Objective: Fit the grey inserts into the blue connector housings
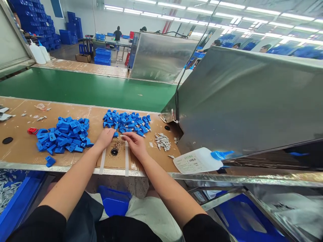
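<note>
My left hand (105, 137) is closed on a small blue plastic part (115, 134) at the near edge of a pile of like parts. Close beside it, my right hand (136, 142) pinches a small pale grey piece (122, 135), its tip pointing at the blue part. Behind both hands lies the pile of blue parts (126, 120), some with pale tips showing. A larger heap of blue parts (66, 132) is left of my left hand. Small grey pieces (163, 141) lie in a heap right of my right hand.
A white bottle with a blue nozzle (195, 160) lies on its side at the right. A red part (32, 130) sits by the left heap. Beyond the cardboard-covered bench (15, 144) runs a green conveyor belt (88, 87). A slanted metal panel (239, 104) blocks the right.
</note>
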A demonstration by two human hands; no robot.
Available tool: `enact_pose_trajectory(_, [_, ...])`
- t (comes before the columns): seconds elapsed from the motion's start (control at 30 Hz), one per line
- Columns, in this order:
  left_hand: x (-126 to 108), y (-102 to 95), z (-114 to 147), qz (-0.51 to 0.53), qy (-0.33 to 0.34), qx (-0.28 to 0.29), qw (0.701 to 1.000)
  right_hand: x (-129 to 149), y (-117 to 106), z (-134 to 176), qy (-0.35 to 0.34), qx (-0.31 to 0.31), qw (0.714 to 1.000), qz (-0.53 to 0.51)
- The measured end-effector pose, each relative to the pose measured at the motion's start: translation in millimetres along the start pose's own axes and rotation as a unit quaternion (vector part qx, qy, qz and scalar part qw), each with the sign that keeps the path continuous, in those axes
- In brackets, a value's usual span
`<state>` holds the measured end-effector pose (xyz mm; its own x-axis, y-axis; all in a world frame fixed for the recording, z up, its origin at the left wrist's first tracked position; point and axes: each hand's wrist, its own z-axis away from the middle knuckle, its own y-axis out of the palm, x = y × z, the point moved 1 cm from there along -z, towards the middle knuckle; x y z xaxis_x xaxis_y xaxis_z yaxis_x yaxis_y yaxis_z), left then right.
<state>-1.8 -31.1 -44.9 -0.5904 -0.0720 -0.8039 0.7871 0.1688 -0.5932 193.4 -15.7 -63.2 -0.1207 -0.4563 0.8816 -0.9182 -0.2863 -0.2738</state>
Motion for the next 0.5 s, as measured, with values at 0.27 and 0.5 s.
enact_pose_trajectory(0.27, [3, 5.3, -4, -0.034, 0.025, 0.042, 0.998, 7, 0, -4, -0.085, 0.000, 0.991, 0.105])
enact_pose_trajectory(0.5, [-8, 4.1, -1, -0.106, 0.023, 0.055, 0.993, -1, 3, -6, -0.084, 0.052, 0.979, 0.179])
